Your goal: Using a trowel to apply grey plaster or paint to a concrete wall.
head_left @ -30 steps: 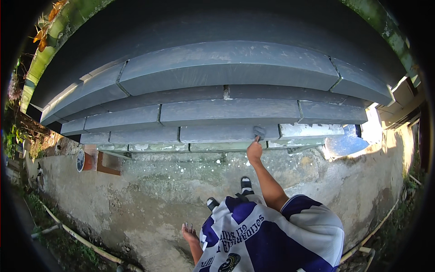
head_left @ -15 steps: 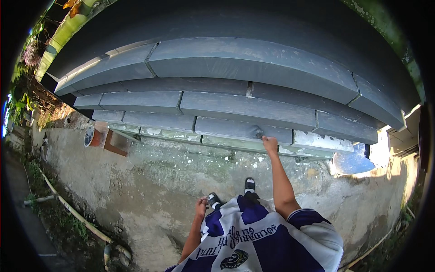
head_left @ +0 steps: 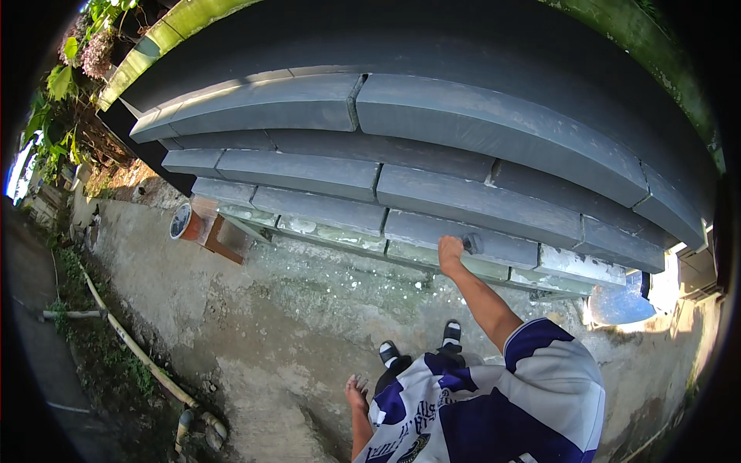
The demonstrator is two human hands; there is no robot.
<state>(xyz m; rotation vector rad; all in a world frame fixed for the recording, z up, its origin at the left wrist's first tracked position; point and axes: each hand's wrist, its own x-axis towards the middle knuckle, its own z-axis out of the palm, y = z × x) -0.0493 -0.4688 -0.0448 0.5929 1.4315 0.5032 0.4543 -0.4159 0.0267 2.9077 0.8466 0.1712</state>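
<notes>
My right hand [head_left: 450,253] is closed around a paintbrush, and its dark bristles [head_left: 472,244] press against the face of a grey block [head_left: 505,248] in the low course of a stepped wall. Just below, the lower course [head_left: 417,253] is pale green and white with patchy paint. A largely white block [head_left: 579,265] lies to the right of the grey one. Low at my left side hangs my left hand [head_left: 357,392], its fingers loosely bent and apart, holding nothing. The brush handle is mostly hidden in my right hand.
An orange bucket [head_left: 185,222] with dark contents stands at the left, beside a brown board [head_left: 224,239]. Blue sheeting [head_left: 621,305] lies at the wall's right end. White spots dot the concrete floor [head_left: 270,324]. A pale pipe [head_left: 131,351] runs along the left edge.
My right hand has moved left along the grey block, and the brush now points right of the hand instead of left. The whole view has shifted, with the wall appearing further right.
</notes>
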